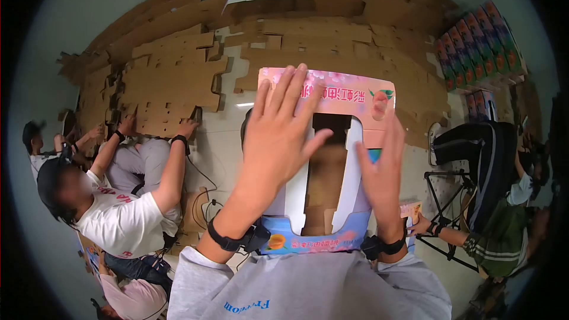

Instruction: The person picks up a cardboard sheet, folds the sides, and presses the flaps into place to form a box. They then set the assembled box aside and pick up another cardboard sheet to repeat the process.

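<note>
Upright in front of my body stands a printed cardboard fruit box [347,92], with peaches, blossoms and characters on its pink far panel and a blue near end [281,228]. White inner side flaps [349,169] frame an opening, through which its brown inside shows. My left hand [284,124] lies over the far left part of the box, fingers stretched across the pink panel and thumb out towards the opening. At the right side of the box, my right hand [384,166] has its fingers extended along the edge, slightly blurred. Neither hand grips anything visible.
Flat brown cardboard sheets [172,77] cover much of the floor ahead. Printed boxes [480,47] stand in a row at far right. A person in a white shirt [127,219] sits left, touching cardboard; another person [504,231] sits right beside a black folding stand [447,219].
</note>
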Demonstrator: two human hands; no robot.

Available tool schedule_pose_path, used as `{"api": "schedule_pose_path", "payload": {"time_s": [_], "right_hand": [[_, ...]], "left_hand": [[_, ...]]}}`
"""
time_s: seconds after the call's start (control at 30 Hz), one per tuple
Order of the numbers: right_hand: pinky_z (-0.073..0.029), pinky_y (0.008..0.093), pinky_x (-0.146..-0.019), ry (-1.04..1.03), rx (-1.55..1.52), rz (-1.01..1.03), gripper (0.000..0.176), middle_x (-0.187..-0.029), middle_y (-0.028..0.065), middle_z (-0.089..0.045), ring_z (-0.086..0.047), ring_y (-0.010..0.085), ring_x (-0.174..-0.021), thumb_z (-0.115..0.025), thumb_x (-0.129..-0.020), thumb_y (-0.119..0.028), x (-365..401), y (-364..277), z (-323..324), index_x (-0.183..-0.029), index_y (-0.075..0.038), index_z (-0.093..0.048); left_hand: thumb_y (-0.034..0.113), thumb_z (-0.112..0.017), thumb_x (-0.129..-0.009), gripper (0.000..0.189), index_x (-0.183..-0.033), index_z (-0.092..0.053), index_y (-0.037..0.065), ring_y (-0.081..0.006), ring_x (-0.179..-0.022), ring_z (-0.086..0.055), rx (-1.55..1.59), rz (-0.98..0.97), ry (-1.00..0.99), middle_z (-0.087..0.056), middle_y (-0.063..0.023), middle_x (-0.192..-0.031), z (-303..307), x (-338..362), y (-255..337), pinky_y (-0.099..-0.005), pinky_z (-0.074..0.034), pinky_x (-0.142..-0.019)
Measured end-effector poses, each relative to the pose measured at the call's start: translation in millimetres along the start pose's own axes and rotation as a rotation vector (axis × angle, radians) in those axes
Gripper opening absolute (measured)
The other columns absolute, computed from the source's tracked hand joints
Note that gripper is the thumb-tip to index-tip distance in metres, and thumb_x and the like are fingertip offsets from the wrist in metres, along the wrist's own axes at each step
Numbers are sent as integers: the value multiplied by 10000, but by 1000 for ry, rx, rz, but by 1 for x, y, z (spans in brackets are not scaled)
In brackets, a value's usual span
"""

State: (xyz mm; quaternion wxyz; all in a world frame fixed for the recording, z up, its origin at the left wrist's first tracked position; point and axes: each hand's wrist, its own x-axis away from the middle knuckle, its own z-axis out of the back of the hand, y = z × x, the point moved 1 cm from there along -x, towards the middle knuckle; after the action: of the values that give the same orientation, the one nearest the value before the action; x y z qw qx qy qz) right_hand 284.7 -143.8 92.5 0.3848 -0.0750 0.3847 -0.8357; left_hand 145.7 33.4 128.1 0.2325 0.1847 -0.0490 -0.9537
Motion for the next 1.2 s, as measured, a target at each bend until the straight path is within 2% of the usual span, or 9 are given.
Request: {"api": "schedule_pose_path", "payload": {"time_s": [0.2, 0.5, 0.6, 0.77, 0.87, 0.97, 1.03, 1.13, 1.2], "right_hand": [[-268, 627, -1224, -49, 298, 137, 1160, -1682, 378, -114, -217, 609, -1512, -834, -804, -100, 6, -17, -21, -1698, -28, -98], [-262, 630, -1219, -48, 312, 131, 1170, -1658, 454, -50, -236, 639, -1493, -780, -741, -28, 5, -17, -26, -1704, -46, -116], [-268, 616, -1226, -40, 315, 136, 1157, -1677, 418, -85, -242, 608, -1509, -778, -735, -28, 5, -13, -25, -1703, -53, -143], [-336, 606, -1202, 84, 228, 212, 1099, -1687, 241, -292, -269, 553, -1521, -774, -719, -39, 0, -5, -33, -1684, -88, -251], [-373, 578, -1193, 118, 184, 190, 1060, -1645, 180, -403, -314, 523, -1509, -786, -710, -53, 0, 0, -34, -1662, -115, -324], [-382, 526, -1203, 121, 155, 122, 1022, -1611, 170, -459, -383, 469, -1488, -800, -706, -60, -2, 1, -34, -1636, -120, -380], [-378, 490, -1212, 147, 150, 58, 997, -1603, 173, -471, -427, 425, -1474, -803, -713, -60, -4, 11, -23, -1624, -113, -401], [-360, 439, -1225, 225, 84, -111, 927, -1608, 168, -473, -471, 369, -1458, -783, -764, -84, -8, 68, 7, -1613, -90, -410], [-359, 414, -1225, 253, -168, -265, 822, -1605, 151, -486, -494, 357, -1440, -746, -852, -157, 4, 156, 6, -1603, -71, -421]], "left_hand": [[233, -757, -846, 782, -1585, -503, 215, -325, -1565, -347, 93, 58, -16, -370, -173, -1688, -9, 4, 5, -513, -266, -1285], [20, -635, -837, 773, -1576, -518, 216, -334, -1548, -395, -25, 39, -2, -413, -168, -1672, -16, 18, 21, -499, -349, -1240], [-29, -617, -807, 802, -1568, -531, 212, -331, -1539, -412, 61, 38, 44, -418, -167, -1669, -22, 20, 24, -487, -364, -1232], [-96, -631, -744, 831, -1519, -583, 200, -342, -1524, -428, 186, 19, 65, -459, -160, -1637, -24, 16, 22, -488, -353, -1238], [-137, -626, -744, 723, -1409, -661, 143, -347, -1499, -467, 381, 1, 34, -528, -155, -1576, -19, 16, 25, -475, -420, -1192], [-173, -593, -755, 585, -1267, -722, 79, -370, -1450, -527, 850, -107, 74, -585, -154, -1515, -24, 30, 6, -460, -494, -1124], [-196, -543, -744, 495, -1126, -762, 31, -411, -1339, -616, 935, -106, 164, -692, -150, -1369, -3, 41, 1, -446, -525, -1083], [-181, -555, -785, 406, -1065, -767, 22, -404, -1319, -631, 853, 28, 245, -728, -151, -1288, -16, 66, -4, -462, -503, -1110], [-148, -579, -826, 336, -1039, -769, 29, -395, -1348, -607, 770, 127, 200, -721, -135, -1303, -42, 89, -18, -496, -473, -1139]]}}
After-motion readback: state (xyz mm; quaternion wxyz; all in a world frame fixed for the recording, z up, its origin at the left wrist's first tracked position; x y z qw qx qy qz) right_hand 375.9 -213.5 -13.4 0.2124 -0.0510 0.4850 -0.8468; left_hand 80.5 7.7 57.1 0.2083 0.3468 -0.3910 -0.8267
